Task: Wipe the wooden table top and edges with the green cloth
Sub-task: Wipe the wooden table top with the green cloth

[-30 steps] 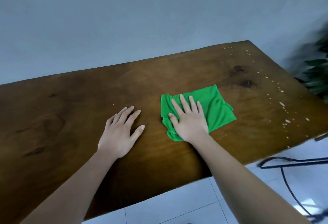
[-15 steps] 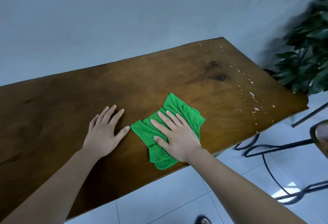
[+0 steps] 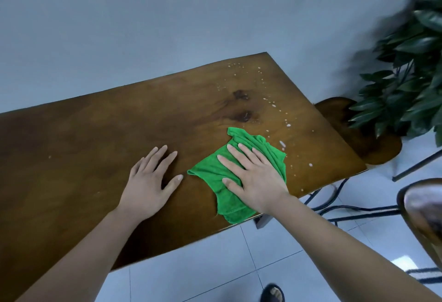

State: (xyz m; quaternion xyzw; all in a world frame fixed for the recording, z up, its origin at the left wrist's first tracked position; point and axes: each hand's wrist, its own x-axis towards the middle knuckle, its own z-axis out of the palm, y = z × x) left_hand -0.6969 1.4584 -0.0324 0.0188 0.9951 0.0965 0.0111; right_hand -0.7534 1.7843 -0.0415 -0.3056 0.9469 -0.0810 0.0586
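Observation:
The green cloth (image 3: 210,170) lies crumpled on the wooden table top (image 3: 95,139), near its front edge and toward the right end. My right hand (image 3: 253,174) presses flat on the cloth with straight, spread fingers. A corner of the cloth reaches over the front edge. My left hand (image 3: 149,182) rests flat on the bare wood just left of the cloth, fingers spread, touching nothing else. Small white droplets (image 3: 282,143) dot the wood right of the cloth and along the right end.
A leafy plant (image 3: 411,81) stands past the table's right end, above a round wooden stool seat (image 3: 373,143). Another rounded wooden seat (image 3: 423,210) sits at the right edge. Black cables (image 3: 334,206) lie on the white tiled floor. A grey wall backs the table.
My right hand has slid the cloth to the right, closer to the white droplets. The left hand stays flat on the wood. The view has swung right, showing more of the plant.

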